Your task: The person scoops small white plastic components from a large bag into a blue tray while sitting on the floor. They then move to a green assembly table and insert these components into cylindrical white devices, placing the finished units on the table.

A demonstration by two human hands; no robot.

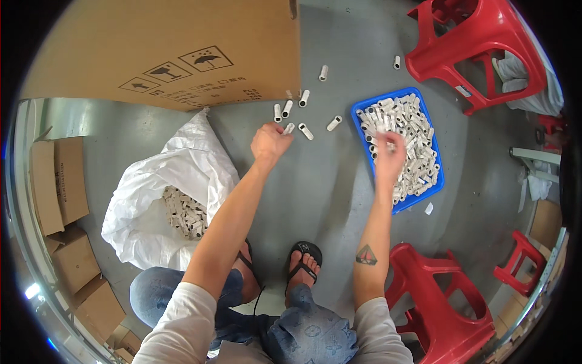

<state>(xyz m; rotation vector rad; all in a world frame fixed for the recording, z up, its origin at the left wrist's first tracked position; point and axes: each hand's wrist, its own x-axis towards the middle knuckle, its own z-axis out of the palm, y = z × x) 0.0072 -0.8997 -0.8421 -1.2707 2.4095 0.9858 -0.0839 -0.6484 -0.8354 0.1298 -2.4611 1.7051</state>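
My left hand [271, 144] is low over the grey floor, its fingers pinched on a small white plastic piece [290, 128] with a dark round end. Several matching pieces lie loose around it, among them one white piece [306, 131] just to the right. Over a blue tray [441, 176] heaped with such white pieces [418, 145], my right hand [391, 159] has its fingers curled in. Those fingertips are slightly blurred, and what they hold cannot be made out against the heap.
At the left, an open white woven sack [145, 182] holds many similar pieces. A large cardboard box [182, 36] stands at the far left. Red plastic stools [485, 48] are at the far right, with another red stool [436, 303] near right. Cardboard boxes [70, 176] line the left edge.
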